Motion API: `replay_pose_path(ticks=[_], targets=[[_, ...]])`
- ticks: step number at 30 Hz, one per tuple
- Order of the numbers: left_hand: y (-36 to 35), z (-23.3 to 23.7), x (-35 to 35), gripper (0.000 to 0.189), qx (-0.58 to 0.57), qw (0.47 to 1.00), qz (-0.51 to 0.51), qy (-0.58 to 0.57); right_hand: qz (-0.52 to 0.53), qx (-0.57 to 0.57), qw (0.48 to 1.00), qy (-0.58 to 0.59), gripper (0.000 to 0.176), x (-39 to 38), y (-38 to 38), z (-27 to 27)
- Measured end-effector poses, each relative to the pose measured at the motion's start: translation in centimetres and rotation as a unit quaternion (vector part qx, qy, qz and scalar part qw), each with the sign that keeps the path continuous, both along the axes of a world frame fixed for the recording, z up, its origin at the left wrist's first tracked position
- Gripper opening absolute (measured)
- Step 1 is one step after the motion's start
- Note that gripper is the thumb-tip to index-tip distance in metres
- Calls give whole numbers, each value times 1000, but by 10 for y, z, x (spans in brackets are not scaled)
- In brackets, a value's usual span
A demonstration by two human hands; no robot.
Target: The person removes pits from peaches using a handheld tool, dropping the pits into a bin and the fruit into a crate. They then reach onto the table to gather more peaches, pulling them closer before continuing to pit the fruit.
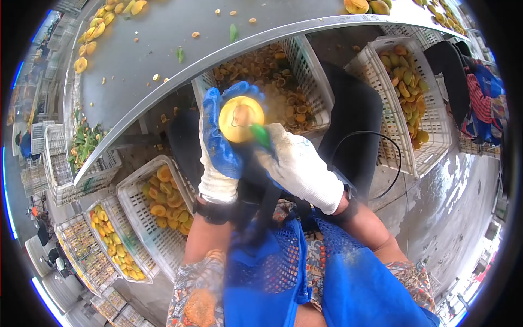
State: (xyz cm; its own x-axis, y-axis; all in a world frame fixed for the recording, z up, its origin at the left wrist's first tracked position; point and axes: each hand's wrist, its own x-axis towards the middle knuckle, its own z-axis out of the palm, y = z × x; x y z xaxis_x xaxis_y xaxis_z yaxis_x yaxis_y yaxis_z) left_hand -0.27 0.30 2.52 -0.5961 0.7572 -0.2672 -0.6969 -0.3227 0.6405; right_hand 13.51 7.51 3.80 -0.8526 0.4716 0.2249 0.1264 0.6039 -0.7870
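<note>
My left hand [220, 144], in a white glove with a blue coated palm, is closed round a yellow peach half [229, 117]. The cut face points up, with the brownish pit area at its middle. Right beside it, my right hand [305, 171] in a white glove grips a green-handled tool [260, 135]. The tool's end meets the lower right of the cut face, and its tip is blurred. Both hands are over my lap, in front of a white crate [316, 71] that holds many peach pits [297, 106].
A grey metal table [147, 38] curves across the top, with peach halves [95, 27] and scattered pits on it. Crates of peach halves stand left [128, 201] and right [436, 117]. A black cable [399, 158] loops at the right. Another person [482, 92] is at far right.
</note>
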Motion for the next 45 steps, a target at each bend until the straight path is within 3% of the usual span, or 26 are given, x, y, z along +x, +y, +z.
replay_pose_path(ticks=[9,12,14,19,20,22,24,27,28,31,32,36,39,40,43,44,45], targets=[[4,-3,15,59,-127,972,75,181,3,16,999,-43,29,-1,-13,-20],[1,-9,12,57,-144,980,51,126,31,-16,997,-76,30,3,-12,-19],[-5,-25,6,56,-163,962,10,220,52,-47,993,-96,30,7,-10,-18],[-4,-17,2,50,-192,968,-88,135,77,-161,974,-140,24,16,-3,-24],[-5,-11,-1,48,-184,953,-131,202,84,-233,956,-155,24,17,-1,-21],[-7,-16,-2,49,-168,947,-162,220,98,-373,904,-184,24,20,2,-9],[-1,-25,-5,50,-149,937,-169,267,117,-540,822,-137,25,22,1,-15],[5,-27,-3,53,-194,967,-144,83,96,-644,749,-124,26,21,-1,-17],[2,-34,-5,55,-147,977,-137,74,84,-657,738,-127,27,19,-1,-17],[5,-31,10,55,-44,998,-6,-46,99,-775,618,-86,28,20,6,-8],[3,-36,13,53,-61,998,11,-7,97,-800,586,-81,30,20,3,-10],[-9,-30,13,46,-156,959,-38,231,103,-750,640,-133,31,21,-3,-5],[-7,-26,5,42,-160,967,-128,151,115,-729,659,-144,31,26,0,-5],[-8,-28,-2,39,-132,965,-169,152,133,-794,577,-136,29,28,3,-8],[2,-14,-1,37,-154,969,-181,62,129,-867,470,-102,28,29,4,-9],[2,-12,-2,37,-150,965,-195,95,133,-904,398,-83,27,30,2,-18],[3,-14,-4,37,-159,960,-208,104,126,-891,425,-98,27,29,3,-17]])
